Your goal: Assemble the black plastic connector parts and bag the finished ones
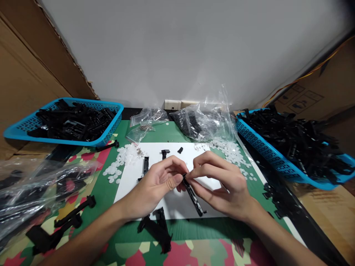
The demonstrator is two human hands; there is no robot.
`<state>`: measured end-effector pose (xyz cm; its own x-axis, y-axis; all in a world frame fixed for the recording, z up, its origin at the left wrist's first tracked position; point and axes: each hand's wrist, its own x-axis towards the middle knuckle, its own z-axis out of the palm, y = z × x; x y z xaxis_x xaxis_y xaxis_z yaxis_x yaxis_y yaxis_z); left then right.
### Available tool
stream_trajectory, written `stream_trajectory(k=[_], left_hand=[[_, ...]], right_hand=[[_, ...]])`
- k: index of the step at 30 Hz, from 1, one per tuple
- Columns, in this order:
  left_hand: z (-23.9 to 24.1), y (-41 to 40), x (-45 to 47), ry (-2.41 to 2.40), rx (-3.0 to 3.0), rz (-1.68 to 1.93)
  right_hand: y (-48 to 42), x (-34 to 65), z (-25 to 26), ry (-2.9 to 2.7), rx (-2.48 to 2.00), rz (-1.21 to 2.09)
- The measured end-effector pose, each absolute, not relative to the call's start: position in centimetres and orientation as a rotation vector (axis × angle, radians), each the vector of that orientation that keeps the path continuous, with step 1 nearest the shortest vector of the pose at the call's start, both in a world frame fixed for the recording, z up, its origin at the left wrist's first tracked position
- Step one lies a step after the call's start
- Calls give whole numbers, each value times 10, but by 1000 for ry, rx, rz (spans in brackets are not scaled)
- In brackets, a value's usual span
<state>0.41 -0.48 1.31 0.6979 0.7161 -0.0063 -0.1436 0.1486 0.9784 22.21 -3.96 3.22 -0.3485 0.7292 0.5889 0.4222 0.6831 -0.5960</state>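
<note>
From where I stand, the person's left hand (163, 183) has its thumb and fingers closed on the far end of a slim black part (194, 199), which slants toward the near right above a white sheet (129, 199) on the desk (222, 231). The right hand (224, 181) has its fingers drawn together at that same end; whether they pinch anything, I cannot tell. More black pieces (156, 231) lie at the near edge of the sheet. White discs (112, 171) are scattered to its left, others (233, 153) to its far right. A blue basket (102, 141) heaped with black parts sits far left, another (294, 173) at right.
</note>
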Motion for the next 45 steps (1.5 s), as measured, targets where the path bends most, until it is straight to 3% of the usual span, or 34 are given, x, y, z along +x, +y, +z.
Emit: stream_trajectory(k=[29,45], left_hand=[[11,-3,8,569,1303,684],[5,-5,5,720,1384,830]], right_hand=[[-40,231,28,-2172,-830,498],[-36,241,37,-2089,-1036,517]])
